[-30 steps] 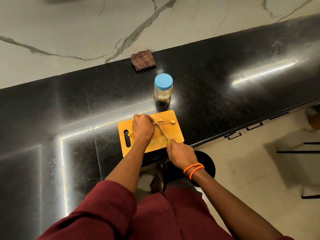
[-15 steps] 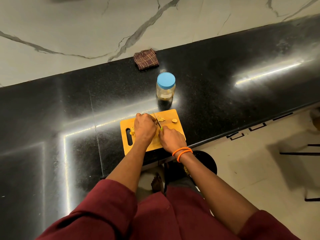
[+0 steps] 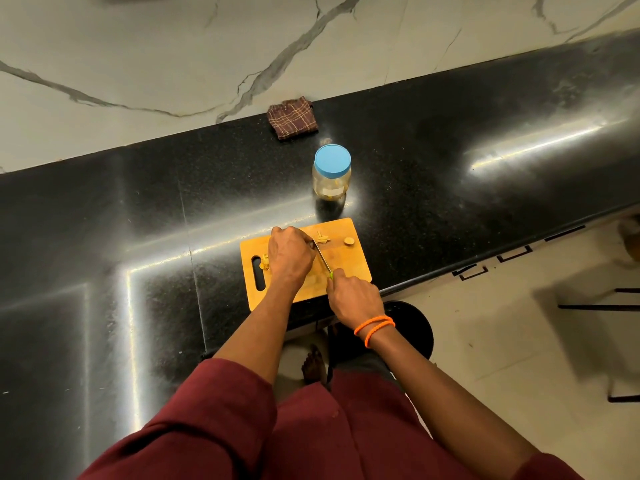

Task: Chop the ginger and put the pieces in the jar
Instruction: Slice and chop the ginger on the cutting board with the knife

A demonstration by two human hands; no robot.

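Ginger, pale yellow root [image 3: 265,263], lies on our wooden cutting board [image 3: 349,268], mostly hidden under our left hand [image 3: 289,256], fingers curled over it. Right hand [image 3: 353,299] grips the green-handled knife [image 3: 323,259]. Cut pieces [image 3: 322,238] beside blade. Blue-lidded clear jar [image 3: 331,174] stands just beyond.

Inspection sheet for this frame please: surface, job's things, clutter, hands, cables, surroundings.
Surface: black polished counter, with glare streaks.
Job's things: wooden cutting board near the counter's front edge; ginger mostly hidden under the left hand; cut pieces and a round slice at the board's far side; jar behind the board, blue lid on.
Clutter: folded checked cloth by the wall.
Hands: left hand holds the ginger down; right hand grips the knife.
Cables: nothing seen.
Surroundings: marble wall, tiled floor, round black stool below the counter edge.
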